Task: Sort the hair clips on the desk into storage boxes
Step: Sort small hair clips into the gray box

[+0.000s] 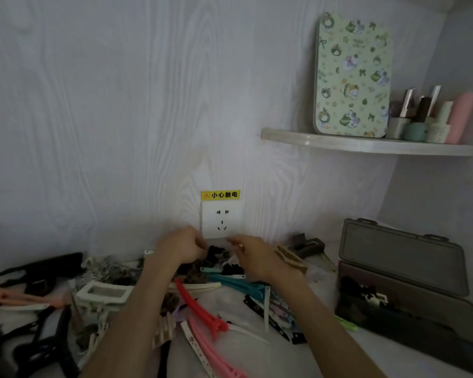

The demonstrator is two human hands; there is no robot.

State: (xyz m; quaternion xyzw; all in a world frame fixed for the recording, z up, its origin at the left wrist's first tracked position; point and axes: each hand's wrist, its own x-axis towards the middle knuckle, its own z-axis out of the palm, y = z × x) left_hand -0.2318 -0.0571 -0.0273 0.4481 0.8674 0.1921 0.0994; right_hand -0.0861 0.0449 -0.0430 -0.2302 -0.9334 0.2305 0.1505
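Many hair clips lie scattered over the white desk [320,347]: a red clip [200,309], a pink clip [213,353], a teal clip [238,282] and black clips [38,271] at the left. My left hand [182,248] and my right hand [253,255] reach to the back of the desk, over a heap of small dark clips [216,256] below the wall socket. The fingers of both hands curl down into the heap. Blur hides whether either hand grips a clip. An open grey storage box [410,320] at the right holds dark clips.
A wall socket [221,219] with a yellow warning label sits just behind my hands. A corner shelf [366,145] above the box carries a patterned tin [351,77] and small bottles. A beige claw clip [290,259] lies beside my right wrist.
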